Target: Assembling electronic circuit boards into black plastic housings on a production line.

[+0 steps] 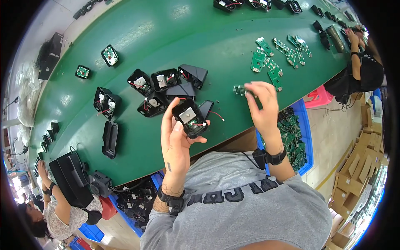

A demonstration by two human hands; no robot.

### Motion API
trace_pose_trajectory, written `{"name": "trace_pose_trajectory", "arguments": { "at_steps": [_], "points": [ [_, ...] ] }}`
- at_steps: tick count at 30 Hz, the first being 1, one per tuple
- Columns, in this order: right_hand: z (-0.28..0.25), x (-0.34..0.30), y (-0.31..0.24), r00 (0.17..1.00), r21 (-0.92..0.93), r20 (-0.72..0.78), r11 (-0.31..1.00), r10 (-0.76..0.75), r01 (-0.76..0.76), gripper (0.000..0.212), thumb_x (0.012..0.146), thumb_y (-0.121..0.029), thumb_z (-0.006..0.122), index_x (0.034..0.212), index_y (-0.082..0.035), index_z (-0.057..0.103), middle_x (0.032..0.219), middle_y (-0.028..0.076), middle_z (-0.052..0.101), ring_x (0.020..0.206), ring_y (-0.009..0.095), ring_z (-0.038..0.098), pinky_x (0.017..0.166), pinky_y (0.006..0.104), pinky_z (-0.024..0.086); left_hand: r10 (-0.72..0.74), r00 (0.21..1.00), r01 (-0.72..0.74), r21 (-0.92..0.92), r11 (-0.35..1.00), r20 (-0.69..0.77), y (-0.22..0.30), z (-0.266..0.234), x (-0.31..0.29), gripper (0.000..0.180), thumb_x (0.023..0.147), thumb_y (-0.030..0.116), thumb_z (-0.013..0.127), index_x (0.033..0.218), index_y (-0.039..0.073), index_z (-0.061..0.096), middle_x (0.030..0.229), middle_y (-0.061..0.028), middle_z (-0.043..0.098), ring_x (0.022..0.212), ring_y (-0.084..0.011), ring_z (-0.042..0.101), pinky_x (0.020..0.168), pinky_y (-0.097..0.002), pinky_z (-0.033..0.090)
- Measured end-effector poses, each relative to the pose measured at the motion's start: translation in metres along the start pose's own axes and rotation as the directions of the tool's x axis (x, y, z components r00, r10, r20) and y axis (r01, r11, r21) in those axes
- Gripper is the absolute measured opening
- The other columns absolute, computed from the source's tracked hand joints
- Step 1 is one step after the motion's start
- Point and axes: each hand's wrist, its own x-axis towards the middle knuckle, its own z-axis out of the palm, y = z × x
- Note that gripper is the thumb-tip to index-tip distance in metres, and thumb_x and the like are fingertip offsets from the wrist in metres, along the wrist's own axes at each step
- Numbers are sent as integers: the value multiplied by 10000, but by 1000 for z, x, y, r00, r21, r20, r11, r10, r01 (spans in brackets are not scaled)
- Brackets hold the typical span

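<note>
My left hand (178, 139) is wrapped round a black plastic housing (189, 118), its open side facing up. Inside it sit a pale metal block, a bit of green board and a red wire with a white plug. Over the green table, my right hand (263, 104) pinches a small green circuit board (239, 89) between thumb and fingers. Just beyond the left hand lies a cluster of similar black housings (165, 79), some open with red wires showing. Several loose green circuit boards (258, 60) are spread past the right hand.
A blue bin of circuit boards (307, 141) stands below the table edge at right; another blue bin of black parts (132, 227) is at lower left. An empty black shell (110, 139) lies on the green table (137, 164). Co-workers (62, 204) sit at both ends.
</note>
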Motion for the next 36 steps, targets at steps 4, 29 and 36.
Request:
{"name": "trace_pose_trajectory", "arguments": {
  "at_steps": [4,29,36],
  "points": [
    [-12,2,7,961,-90,-116,967,-249,240,192,799,81,653,971,-5,647,960,93,671,894,219,626,803,316,484,40,998,-37,-55,998,48,3,-4,-1,535,965,202,402,1461,48,276,1240,-136,537,1010,-291,660,645,-287,592],
    [-2,-9,-39,902,820,411,377,135,-430,237,867,-101,660,1066,1,580,814,71,630,640,169,598,519,273,459,12,997,-16,50,999,75,0,4,-4,548,953,203,407,1463,49,279,1189,-144,597,964,-269,676,656,-299,574],
    [4,-1,-56,884,793,408,391,228,-467,229,838,-57,687,1026,12,575,874,71,618,720,143,592,645,260,477,-17,981,18,-2,1000,195,-4,-5,-4,533,974,175,450,1472,69,291,1344,-139,467,1089,-181,587,718,-295,579]
  ]
}}
